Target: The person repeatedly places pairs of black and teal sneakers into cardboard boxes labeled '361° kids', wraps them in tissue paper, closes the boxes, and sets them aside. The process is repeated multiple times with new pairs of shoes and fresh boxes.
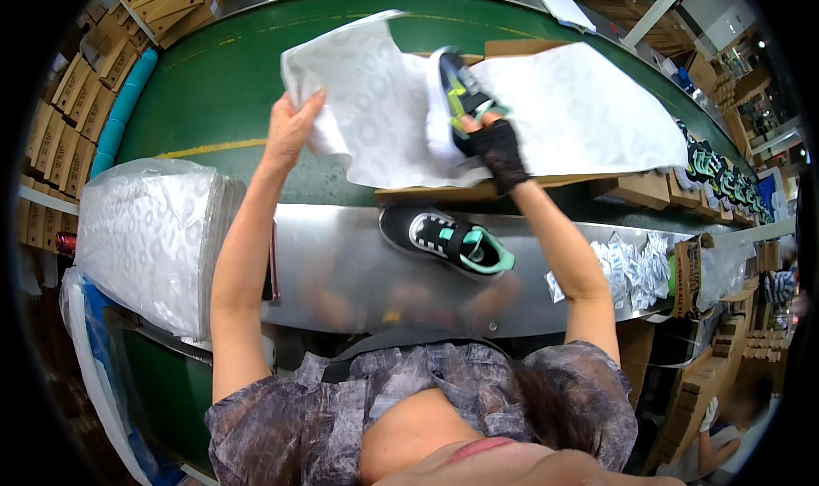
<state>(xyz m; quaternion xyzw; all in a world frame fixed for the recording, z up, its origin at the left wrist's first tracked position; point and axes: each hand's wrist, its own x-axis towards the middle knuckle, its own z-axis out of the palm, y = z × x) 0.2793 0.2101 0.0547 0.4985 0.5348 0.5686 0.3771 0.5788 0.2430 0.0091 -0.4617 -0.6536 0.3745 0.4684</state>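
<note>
My left hand (294, 130) pinches the left edge of a sheet of white patterned tissue paper (573, 102), lifting that end. The sheet spreads across a brown cardboard shoebox (431, 197), hiding most of it. My right hand (499, 149), in a black fingerless glove, grips a black sneaker (454, 81) with yellow-green marks and a white sole, over the middle of the paper; the sneaker is slightly blurred. A second sneaker (444, 240), black with mint green trim and a strap, lies on the metal ledge (333, 264) between my arms.
A plastic-wrapped stack of tissue sheets (149, 239) stands at the left. Small white packets (636, 269) lie on the ledge at the right. More sneakers (721, 179) line the green conveyor belt (213, 102) at the far right. Brown boxes (64, 136) are stacked at the left.
</note>
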